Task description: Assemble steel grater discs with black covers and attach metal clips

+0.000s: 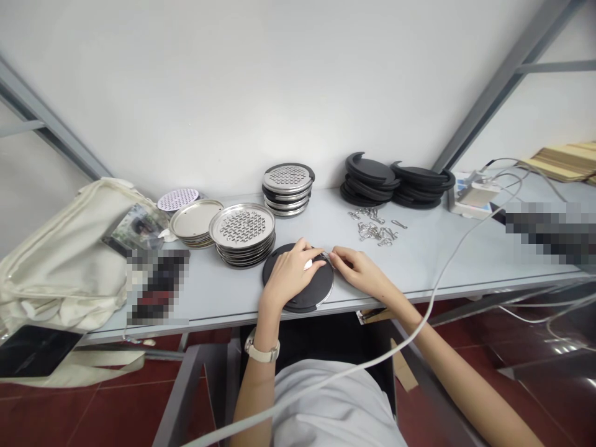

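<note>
A round black disc with a metal rim (302,297) lies on the grey table near its front edge. My left hand (291,273) rests on top of the disc, fingers curled, its fingertips pinching at the disc's right rim. My right hand (358,268) meets it there, thumb and finger pinched on a small metal clip (326,254) at the rim. A heap of similar metal clips (375,226) lies just beyond my right hand.
Stacks of perforated metal discs (243,233) (287,186) and plain metal lids (194,220) stand left and behind. Black disc stacks (370,180) (423,183) sit at the back right. A cream bag (65,261) lies left; a white cable (447,267) crosses the right side.
</note>
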Demonstrator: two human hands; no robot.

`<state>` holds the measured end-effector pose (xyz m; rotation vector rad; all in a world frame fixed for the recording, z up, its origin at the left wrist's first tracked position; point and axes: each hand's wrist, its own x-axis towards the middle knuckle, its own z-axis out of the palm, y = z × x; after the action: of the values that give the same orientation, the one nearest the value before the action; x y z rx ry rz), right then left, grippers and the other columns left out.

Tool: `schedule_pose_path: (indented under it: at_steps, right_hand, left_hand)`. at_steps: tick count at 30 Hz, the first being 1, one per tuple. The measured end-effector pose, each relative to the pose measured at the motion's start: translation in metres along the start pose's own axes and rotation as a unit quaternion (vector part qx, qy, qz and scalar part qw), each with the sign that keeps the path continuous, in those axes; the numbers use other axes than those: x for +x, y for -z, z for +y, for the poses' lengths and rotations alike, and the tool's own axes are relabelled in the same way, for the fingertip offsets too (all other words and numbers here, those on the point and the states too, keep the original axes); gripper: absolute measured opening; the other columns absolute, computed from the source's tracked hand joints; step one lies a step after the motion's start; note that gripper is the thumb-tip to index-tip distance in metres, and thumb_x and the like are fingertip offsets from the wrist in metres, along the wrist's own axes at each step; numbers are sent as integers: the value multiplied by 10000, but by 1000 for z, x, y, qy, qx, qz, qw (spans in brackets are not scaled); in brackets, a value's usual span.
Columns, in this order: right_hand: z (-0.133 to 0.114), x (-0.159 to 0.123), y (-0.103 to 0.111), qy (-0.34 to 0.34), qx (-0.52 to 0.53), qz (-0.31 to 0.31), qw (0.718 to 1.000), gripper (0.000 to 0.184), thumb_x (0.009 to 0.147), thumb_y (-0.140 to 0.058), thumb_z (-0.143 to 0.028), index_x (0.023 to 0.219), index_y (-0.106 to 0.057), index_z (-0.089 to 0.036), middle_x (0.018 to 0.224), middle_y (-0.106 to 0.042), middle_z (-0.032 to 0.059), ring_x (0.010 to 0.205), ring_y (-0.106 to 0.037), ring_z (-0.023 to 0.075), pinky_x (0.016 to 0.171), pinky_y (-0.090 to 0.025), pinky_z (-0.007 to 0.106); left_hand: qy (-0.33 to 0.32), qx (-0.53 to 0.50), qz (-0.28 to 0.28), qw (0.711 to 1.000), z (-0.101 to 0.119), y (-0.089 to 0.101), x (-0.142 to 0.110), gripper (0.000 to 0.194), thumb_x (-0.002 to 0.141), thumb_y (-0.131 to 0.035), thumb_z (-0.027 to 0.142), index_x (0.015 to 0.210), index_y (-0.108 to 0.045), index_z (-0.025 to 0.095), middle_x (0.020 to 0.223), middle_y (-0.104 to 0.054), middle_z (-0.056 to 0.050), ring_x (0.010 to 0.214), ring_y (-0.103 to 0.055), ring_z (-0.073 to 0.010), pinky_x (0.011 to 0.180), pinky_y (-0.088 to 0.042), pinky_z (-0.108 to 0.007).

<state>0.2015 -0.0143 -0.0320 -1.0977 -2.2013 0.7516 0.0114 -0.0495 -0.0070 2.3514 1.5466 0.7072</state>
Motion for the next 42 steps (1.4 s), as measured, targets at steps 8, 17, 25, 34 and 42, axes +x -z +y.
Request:
schedule_pose_path:
  at_steps: [8, 17, 25, 34, 42]
  right_hand:
    - [3, 0, -1, -17, 17, 13, 1000, 326, 968, -360, -361, 686, -392, -200, 599, -425, -39, 561, -412, 118, 569, -300, 261]
    - [1, -1, 3, -8, 21, 2, 1000, 326, 975, -349, -356, 692, -394, -201, 598, -423, -39, 567, -424, 121, 586, -317, 261]
    - [3, -1, 1, -22, 58, 40, 997, 319, 981, -340, -381, 739, -446, -203, 663, -490, -18, 629, -480, 135, 628, -353, 263]
    - [0, -1, 0, -7, 96, 9, 995, 142, 973, -370, -339, 914, -430, -225, 661, -507, -31, 618, -495, 148, 646, -379, 264]
    - [-4, -1, 1, 15, 50, -8, 999, 199, 970, -387, -336, 812, -426, -220, 656, -466, -41, 599, -462, 131, 615, -350, 247]
  left_hand:
    - [5, 0, -2, 1000, 0, 0, 0, 306, 934, -472, 381, 1189, -614, 291, 1043, -571, -16, 862, -624, -154, 768, -465, -260]
    - [5, -2, -3, 1000, 3, 1, -1, 254, 942, -457, 345, 1123, -629, 298, 1018, -554, -3, 822, -614, -136, 747, -461, -259]
    - [23, 7, 13, 1000, 1, -1, -2, 231, 917, -505, 378, 1097, -601, 270, 979, -544, -7, 843, -602, -152, 740, -462, -268]
    - [25, 18, 14, 999, 1, -2, 0, 243, 912, -512, 381, 1119, -580, 276, 987, -541, -10, 846, -605, -159, 735, -465, -269]
    - [19, 12, 17, 1000, 0, -2, -1, 281, 914, -508, 369, 1185, -564, 318, 972, -535, -5, 841, -603, -153, 747, -465, -262]
